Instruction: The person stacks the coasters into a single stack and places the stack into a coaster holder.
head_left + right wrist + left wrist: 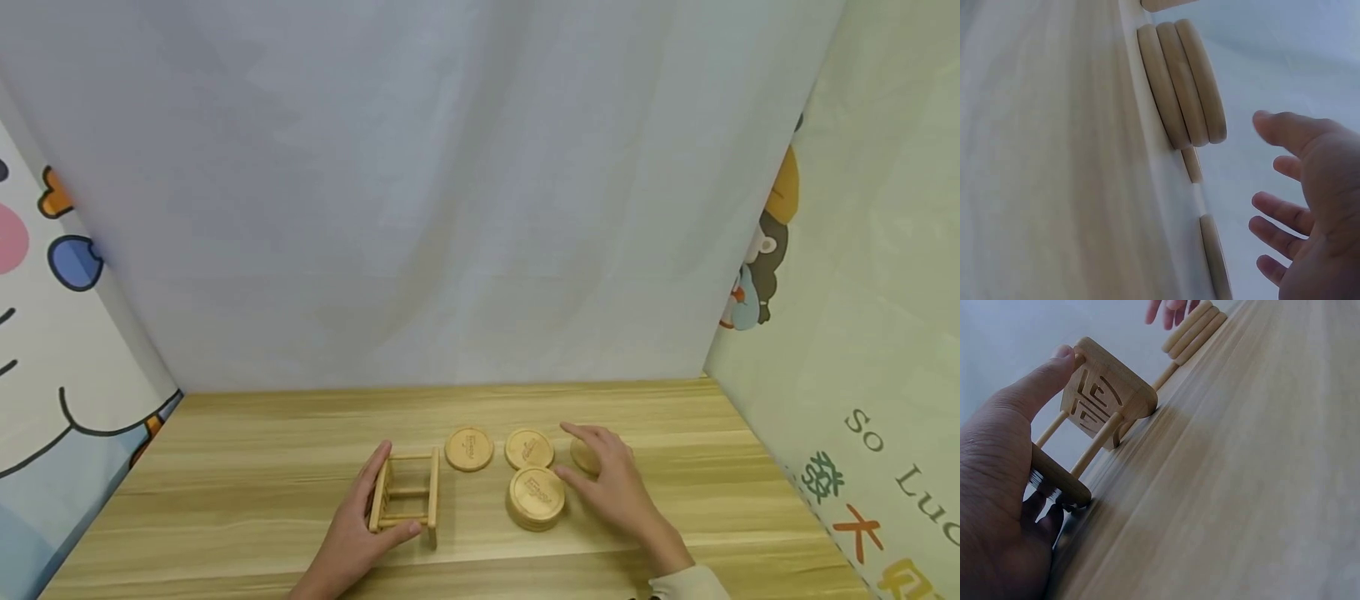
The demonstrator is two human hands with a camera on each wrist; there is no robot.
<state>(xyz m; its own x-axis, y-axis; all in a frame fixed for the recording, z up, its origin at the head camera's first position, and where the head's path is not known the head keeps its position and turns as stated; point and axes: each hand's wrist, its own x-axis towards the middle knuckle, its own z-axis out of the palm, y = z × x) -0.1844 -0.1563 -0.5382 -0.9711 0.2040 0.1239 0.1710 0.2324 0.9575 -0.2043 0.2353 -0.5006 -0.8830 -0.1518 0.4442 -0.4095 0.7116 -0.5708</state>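
Observation:
A small wooden coaster rack with bar rods and slotted side panels stands on the table, and my left hand grips it from the left. In the left wrist view the thumb lies along the top, at the cut-out panel, while the fingers curl round the near side. A stack of three round wooden coasters sits right of the rack. My right hand hovers beside that stack, thumb and fingers spread with nothing between them. Under its fingers, a single coaster is partly hidden.
Two more engraved coasters lie farther back: the left coaster behind and right of the rack, the middle coaster just behind the stack. The wooden table ends at a pale cloth backdrop, with printed cloths at both sides.

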